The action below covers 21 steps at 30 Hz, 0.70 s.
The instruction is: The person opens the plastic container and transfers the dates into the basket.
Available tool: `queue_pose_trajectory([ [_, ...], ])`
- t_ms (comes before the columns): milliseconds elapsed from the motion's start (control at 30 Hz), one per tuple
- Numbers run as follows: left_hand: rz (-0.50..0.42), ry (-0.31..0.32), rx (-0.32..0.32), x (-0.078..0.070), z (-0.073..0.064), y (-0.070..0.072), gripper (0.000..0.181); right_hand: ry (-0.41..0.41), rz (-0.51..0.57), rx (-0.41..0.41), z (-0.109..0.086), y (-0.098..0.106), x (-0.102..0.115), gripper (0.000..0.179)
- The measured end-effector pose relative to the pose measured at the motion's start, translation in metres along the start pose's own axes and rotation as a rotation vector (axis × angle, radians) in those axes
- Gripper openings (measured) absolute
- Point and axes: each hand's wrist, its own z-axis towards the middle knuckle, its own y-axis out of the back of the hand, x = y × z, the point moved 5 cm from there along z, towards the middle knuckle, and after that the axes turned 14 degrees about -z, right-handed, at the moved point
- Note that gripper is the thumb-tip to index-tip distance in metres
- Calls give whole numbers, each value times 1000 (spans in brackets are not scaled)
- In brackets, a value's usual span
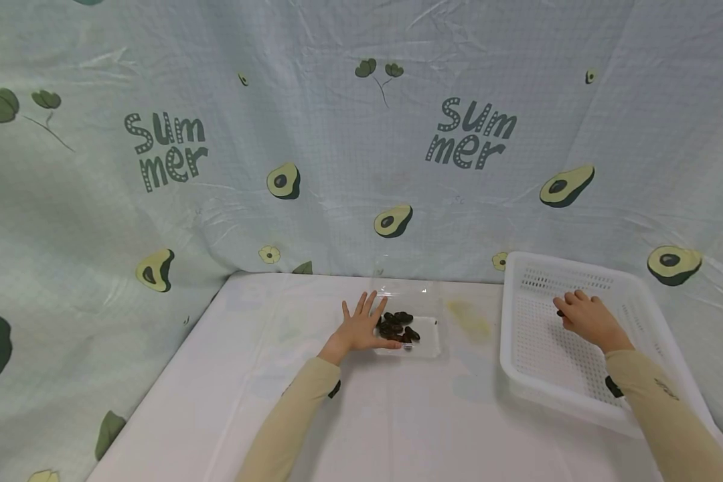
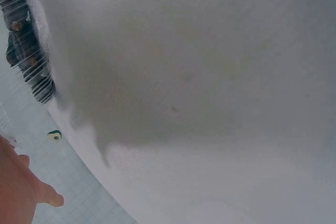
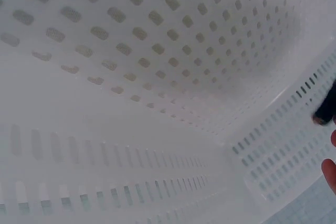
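Several small dark brown oval pieces, date-like in look, lie in a clear plastic box (image 1: pixel 429 343) with its clear lid raised at the back. In the left wrist view these dark pieces (image 2: pixel 22 51) show through the box's ribbed side. My left hand (image 1: pixel 361 329), fingers spread and straight, rests at the left edge of the box. Over the white perforated basket (image 1: pixel 539 361) my right hand (image 1: pixel 592 321) pinches one dark piece (image 1: pixel 559 313). In the right wrist view that dark piece (image 3: pixel 326 109) shows by the fingertips (image 3: pixel 329 174), partly cut off by the frame edge.
The basket's raised rim (image 1: pixel 506 321) stands right of the box. A white cloth covers the table (image 1: pixel 277 375), with a faint yellow stain (image 1: pixel 468 318) between box and basket. Behind hangs a printed curtain (image 1: pixel 337 134) with avocados and lettering.
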Motion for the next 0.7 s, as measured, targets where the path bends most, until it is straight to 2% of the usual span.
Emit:
queue_pose_trajectory([
  [133,0,6,-1,-1,0,-1,103,-7,-7,-8,-1,2,0,35],
  [367,13,9,3,-2,1,-1,103,-22,11,60,0,5,-3,33],
  [600,25,11,1,-1,1,0,105,-33,51,-41,11,25,-2,35],
  [700,11,6,-4,0,0,1,104,-32,88,-61,19,37,0,32],
])
